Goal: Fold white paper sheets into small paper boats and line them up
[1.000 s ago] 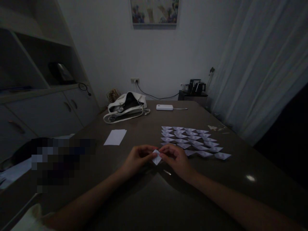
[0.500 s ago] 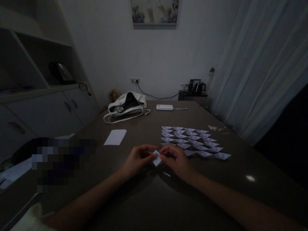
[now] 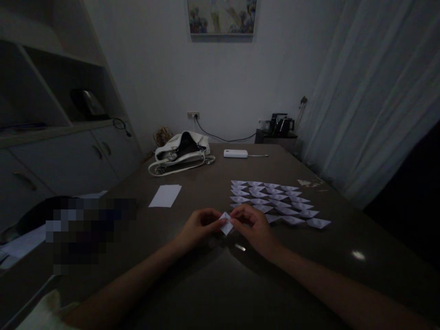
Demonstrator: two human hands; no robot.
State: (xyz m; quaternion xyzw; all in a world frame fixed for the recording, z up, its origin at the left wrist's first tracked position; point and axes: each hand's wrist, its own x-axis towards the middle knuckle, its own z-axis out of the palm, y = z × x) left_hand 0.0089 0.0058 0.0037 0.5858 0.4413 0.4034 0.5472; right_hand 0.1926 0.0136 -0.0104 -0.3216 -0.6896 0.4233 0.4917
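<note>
Both hands (image 3: 201, 228) (image 3: 256, 230) pinch folded paper (image 3: 226, 228), with paper boats (image 3: 286, 211), white sheets (image 3: 165, 196) and a bag (image 3: 202, 143) beyond.

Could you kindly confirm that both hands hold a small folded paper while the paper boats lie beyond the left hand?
Not quite: the head view shows the paper boats beyond the right hand, not the left hand; both hands do hold the small folded paper.

Painting (image 3: 222, 17), top centre: top cut off. Folded paper (image 3: 226, 228), centre: side corners covered by left hand (image 3: 199, 228) and right hand (image 3: 257, 231). Paper boats (image 3: 287, 211), right of centre: some partly behind right hand. Pixelated patch (image 3: 89, 229), lower left: contents unreadable.
</note>
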